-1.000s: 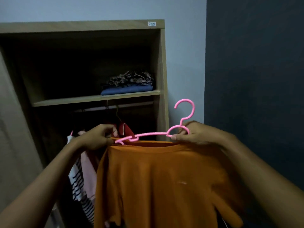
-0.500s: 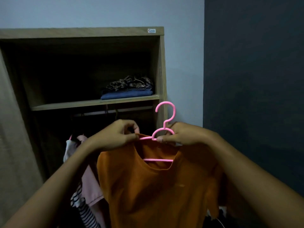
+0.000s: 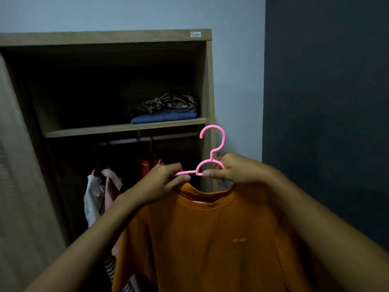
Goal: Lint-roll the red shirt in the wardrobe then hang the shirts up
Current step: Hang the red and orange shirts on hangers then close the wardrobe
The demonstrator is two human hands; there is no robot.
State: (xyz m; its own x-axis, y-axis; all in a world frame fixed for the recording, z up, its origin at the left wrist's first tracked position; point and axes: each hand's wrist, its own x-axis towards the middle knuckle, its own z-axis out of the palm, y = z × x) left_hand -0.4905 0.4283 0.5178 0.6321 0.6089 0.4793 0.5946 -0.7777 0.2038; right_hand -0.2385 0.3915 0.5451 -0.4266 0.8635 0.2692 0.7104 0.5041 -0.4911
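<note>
We see both hands raised in front of the open wardrobe (image 3: 208, 85), holding an orange shirt (image 3: 210, 239) on a pink hanger (image 3: 211, 160). The left hand (image 3: 166, 183) is curled tight: its thumb (image 3: 185, 177) and forefinger pinch the hanger's left arm just where the shirt's collar rises to meet it. The right hand (image 3: 235, 169) is curled too, its fingers wrapped over the right side of the small arch under the hook, with the thumb tip pressed against the arch from below. The two thumbs nearly meet. The hook stands upright above the hands, in front of the wardrobe's right edge and just below the front edge of the shelf (image 3: 94, 131). The orange shirt hangs down from the hands, its neckline open, with a strip of the hanger's lower bar showing inside it.

The red shirt (image 3: 145, 164) hangs from the rail (image 3: 168, 137) under the shelf, deep in the wardrobe and partly hidden behind the left hand. Further left on the rail hang a pink garment (image 3: 110, 180) and a white one (image 3: 92, 197); a striped cloth (image 3: 109, 268) shows lower down. At the shelf's right end lies a folded blue cloth (image 3: 164, 118) with a patterned bundle (image 3: 166, 104) on top. A small label (image 3: 195, 34) sits at the wardrobe's top right corner.
</note>
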